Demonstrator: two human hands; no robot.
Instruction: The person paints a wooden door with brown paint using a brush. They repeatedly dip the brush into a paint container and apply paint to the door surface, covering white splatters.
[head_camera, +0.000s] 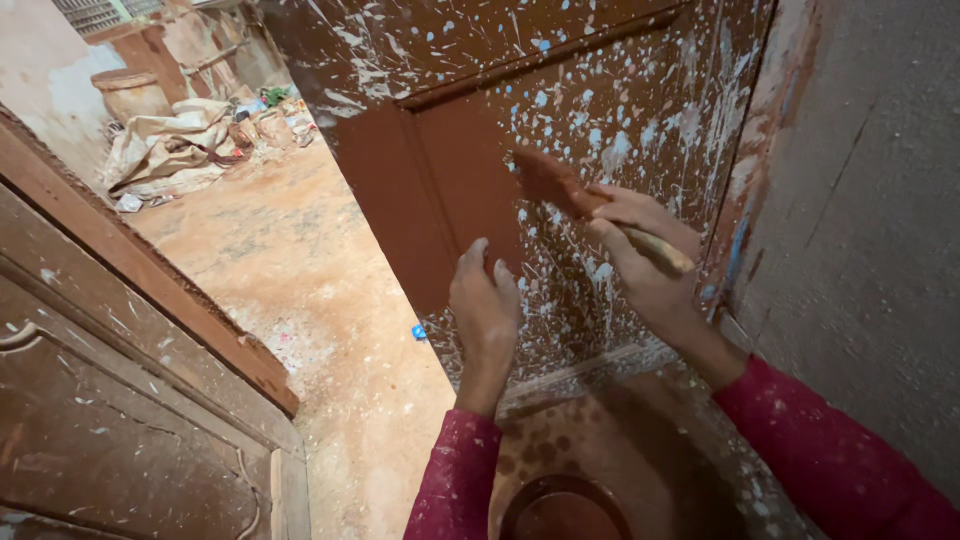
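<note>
Up against the wooden door (600, 110), my right hand (640, 255) is clamped around the pale wooden handle of a paintbrush (575, 195), its flat bristle end thick with brown paint and pressed on the panel to the upper left of my knuckles. The door's surface is rough and speckled all over with pale blue-white splatter, except for a smooth, freshly coated brown patch on its left edge. My left hand (485, 300) rests flat on the door just below and left of the brush, fingers together and pointing up, gripping nothing. Both sleeves are dark red, dotted with paint. Near me at the bottom sits a round paint tin (565, 510) with a dark rim, brown inside. To the right rises a coarse grey plaster wall (870, 200). On the left stands another carved, weathered door leaf (110, 400), and far beyond the sandy orange ground (300, 260) lie crumpled sacks (165, 150).
</note>
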